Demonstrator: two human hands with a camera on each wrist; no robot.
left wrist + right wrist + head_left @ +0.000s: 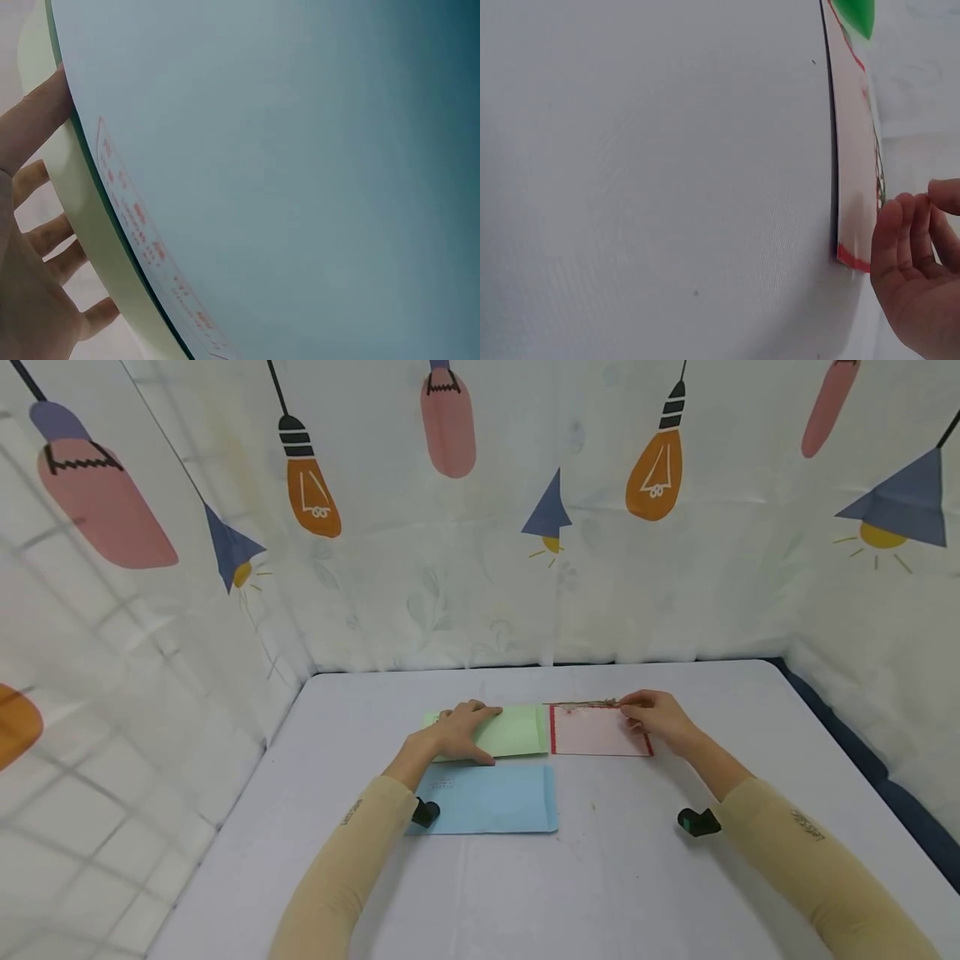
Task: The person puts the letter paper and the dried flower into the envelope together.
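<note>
In the head view my left hand (461, 731) rests with spread fingers on a light green envelope (521, 731). The left wrist view shows the thumb at the edge of the blue envelope (285, 187), with the green one behind. That blue envelope lies flat just nearer to me than the green one. To the right is a pink envelope (588, 732) with red trim at its ends. My right hand (660, 718) is at its far right corner and pinches the end of a thin dried sprig (581, 703), which lies along the far edge. The fingers hide part of the envelope.
A white-covered table (600, 877) carries the envelopes. Behind it hangs a pale curtain (480, 585) printed with lamps and bulbs, which also runs along both sides. Dark fabric (847, 735) shows past the table's right edge.
</note>
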